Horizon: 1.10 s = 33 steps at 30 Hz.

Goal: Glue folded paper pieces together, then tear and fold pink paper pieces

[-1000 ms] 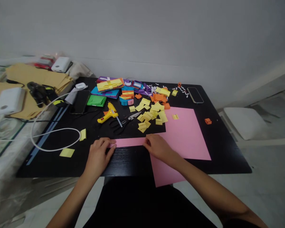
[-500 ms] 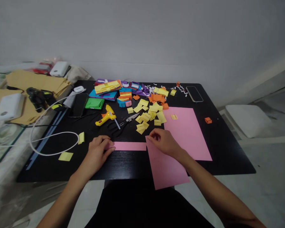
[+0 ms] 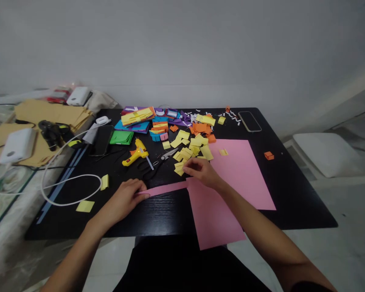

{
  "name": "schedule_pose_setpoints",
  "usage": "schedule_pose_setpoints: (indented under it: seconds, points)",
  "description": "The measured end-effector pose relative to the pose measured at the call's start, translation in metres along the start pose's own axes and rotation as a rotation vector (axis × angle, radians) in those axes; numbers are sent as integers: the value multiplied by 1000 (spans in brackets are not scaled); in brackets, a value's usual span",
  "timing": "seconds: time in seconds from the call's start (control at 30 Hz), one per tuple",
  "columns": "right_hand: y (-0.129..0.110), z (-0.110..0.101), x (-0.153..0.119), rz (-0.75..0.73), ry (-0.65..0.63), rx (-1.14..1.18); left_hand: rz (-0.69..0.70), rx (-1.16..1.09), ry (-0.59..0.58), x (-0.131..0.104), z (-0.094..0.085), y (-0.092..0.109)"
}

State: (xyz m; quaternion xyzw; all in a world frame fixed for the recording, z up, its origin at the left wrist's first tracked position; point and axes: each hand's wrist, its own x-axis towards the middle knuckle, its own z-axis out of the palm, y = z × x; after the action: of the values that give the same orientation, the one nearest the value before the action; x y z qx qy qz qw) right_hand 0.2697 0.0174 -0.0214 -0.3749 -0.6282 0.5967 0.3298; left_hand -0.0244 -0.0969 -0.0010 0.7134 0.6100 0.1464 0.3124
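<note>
A large pink paper sheet [image 3: 237, 174] lies on the black table [image 3: 292, 182], its near corner hanging over the front edge. A narrow pink strip [image 3: 166, 188] runs left from the sheet. My left hand [image 3: 128, 195] presses flat on the strip's left end. My right hand [image 3: 202, 171] pinches the strip's right end where it meets the sheet, lifted slightly off the table. Small yellow paper squares [image 3: 190, 148] lie just beyond my right hand.
Scissors [image 3: 159, 159] and a yellow glue gun [image 3: 136, 153] lie behind the strip. Stacked coloured paper [image 3: 138, 117], orange pieces [image 3: 200, 127], a phone [image 3: 249, 121] and another phone [image 3: 102, 139] sit further back. A white cable [image 3: 69, 178] loops at left.
My right hand moved away from me and lifted the strip's right end, so the strip now slants. My left hand stayed on the left end. The camera view shifted slightly.
</note>
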Motion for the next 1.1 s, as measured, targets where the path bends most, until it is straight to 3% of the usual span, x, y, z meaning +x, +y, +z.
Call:
schedule_pose_setpoints:
  seconds: [0.1, 0.2, 0.33, 0.5, 0.6, 0.83, 1.1]
  points:
    - [5, -4, 1, -23, 78, 121, -13, -217, -70, 8, -10, 13]
    - [8, -8, 4, 0, 83, 337, 2, -400, 14, 29, -11, 28]
    - [10, -11, 7, 73, 65, 533, 19, -614, 55, 70, 3, 44]
    - [10, -16, 8, 86, 224, 660, 28, -793, -60, 101, 18, 54]
    - [8, -21, 9, 115, 271, 692, 24, -910, -60, 104, 21, 54]
    - [12, -23, 13, 128, 273, 647, -13, -1489, 51, 101, 15, 50]
    - [6, -17, 8, 202, 177, 641, 41, -1506, 50, 97, 9, 59]
